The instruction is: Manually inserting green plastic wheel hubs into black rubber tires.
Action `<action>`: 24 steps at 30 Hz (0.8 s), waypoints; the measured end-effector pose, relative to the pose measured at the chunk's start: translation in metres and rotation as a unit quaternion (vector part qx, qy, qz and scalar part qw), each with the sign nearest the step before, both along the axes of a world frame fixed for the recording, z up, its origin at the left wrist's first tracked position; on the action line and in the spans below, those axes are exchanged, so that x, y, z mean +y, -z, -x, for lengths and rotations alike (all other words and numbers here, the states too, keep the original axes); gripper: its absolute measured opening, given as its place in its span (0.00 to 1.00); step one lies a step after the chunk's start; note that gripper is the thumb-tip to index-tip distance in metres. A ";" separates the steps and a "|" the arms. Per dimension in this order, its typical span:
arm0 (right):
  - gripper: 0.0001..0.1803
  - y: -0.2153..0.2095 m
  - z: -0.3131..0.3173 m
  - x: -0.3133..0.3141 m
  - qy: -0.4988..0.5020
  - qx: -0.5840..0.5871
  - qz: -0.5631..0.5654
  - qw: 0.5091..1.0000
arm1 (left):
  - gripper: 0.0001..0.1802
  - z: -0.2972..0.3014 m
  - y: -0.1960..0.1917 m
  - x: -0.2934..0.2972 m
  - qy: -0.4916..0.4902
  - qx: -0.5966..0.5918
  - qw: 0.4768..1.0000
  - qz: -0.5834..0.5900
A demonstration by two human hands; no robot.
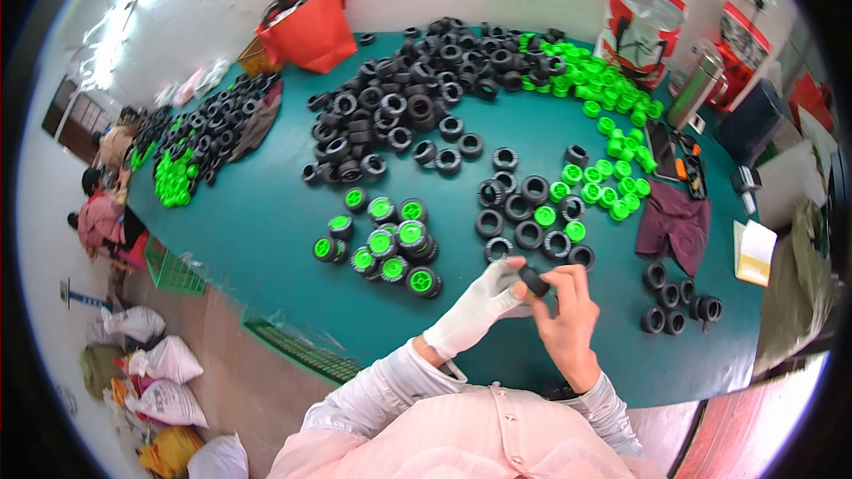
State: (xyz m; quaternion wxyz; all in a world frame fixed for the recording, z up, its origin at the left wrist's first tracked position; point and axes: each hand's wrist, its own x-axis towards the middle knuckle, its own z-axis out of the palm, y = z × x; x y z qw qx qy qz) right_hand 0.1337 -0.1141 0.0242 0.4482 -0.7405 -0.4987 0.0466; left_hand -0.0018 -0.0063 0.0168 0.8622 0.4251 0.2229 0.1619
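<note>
A black toy tyre (533,281) is gripped between my two hands near the front of the green table. My left hand (477,309), in a white glove with bare fingertips, pinches it from the left. The bare fingers of my right hand (569,319) close on its right side. Whether a hub sits inside it cannot be seen. Just beyond lie loose black tyres (529,234) with a few green hubs (545,215) among them. To the left stands a cluster of tyres fitted with green hubs (382,242), some stacked.
A big heap of black tyres (390,106) and a pile of green hubs (603,80) cover the back. Several tyres (674,294), a maroon cloth (676,223) and a steel flask (696,89) are at right. A red bag (308,31) stands behind. Other people (102,213) sit at far left.
</note>
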 end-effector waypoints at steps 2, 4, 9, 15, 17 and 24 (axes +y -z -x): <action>0.19 0.005 0.001 -0.003 0.009 -0.113 -0.003 0.994 | 0.34 0.000 0.005 0.005 0.040 -0.020 0.993 0.107; 0.22 0.003 0.003 -0.003 -0.072 -0.098 0.020 0.992 | 0.32 -0.001 0.006 0.008 0.024 -0.017 0.991 0.132; 0.25 0.001 -0.006 0.003 -0.048 0.106 0.008 0.993 | 0.27 -0.006 -0.006 0.010 -0.004 0.096 0.981 -0.170; 0.17 0.007 -0.010 0.011 -0.047 0.224 0.020 0.973 | 0.23 -0.008 0.010 0.004 -0.069 0.090 0.991 -0.078; 0.15 0.003 -0.007 0.012 -0.049 0.215 0.039 0.975 | 0.21 -0.007 0.006 0.001 -0.026 0.187 0.917 -0.351; 0.06 0.022 -0.011 0.008 -0.039 0.414 0.020 0.909 | 0.20 -0.015 0.021 -0.018 -0.166 0.132 0.815 -0.539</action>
